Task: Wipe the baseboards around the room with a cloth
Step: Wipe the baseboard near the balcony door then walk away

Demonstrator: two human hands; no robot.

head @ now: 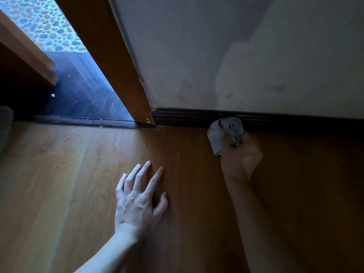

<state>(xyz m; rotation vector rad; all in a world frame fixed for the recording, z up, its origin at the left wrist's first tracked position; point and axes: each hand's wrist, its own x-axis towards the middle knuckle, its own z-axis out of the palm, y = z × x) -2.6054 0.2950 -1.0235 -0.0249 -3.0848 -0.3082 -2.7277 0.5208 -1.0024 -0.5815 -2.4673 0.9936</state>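
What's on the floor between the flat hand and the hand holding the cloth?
In the head view, only bare wooden floor lies between the left hand and the right hand gripping the cloth.

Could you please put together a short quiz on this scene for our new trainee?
1. True or false: the left hand lies flat on the floor with fingers spread.
2. Which hand holds the cloth? A) left hand B) right hand C) neither
3. Fill the gap: the cloth presses against the dark ____ at the foot of the wall.
Key: 1 true; 2 B; 3 baseboard.
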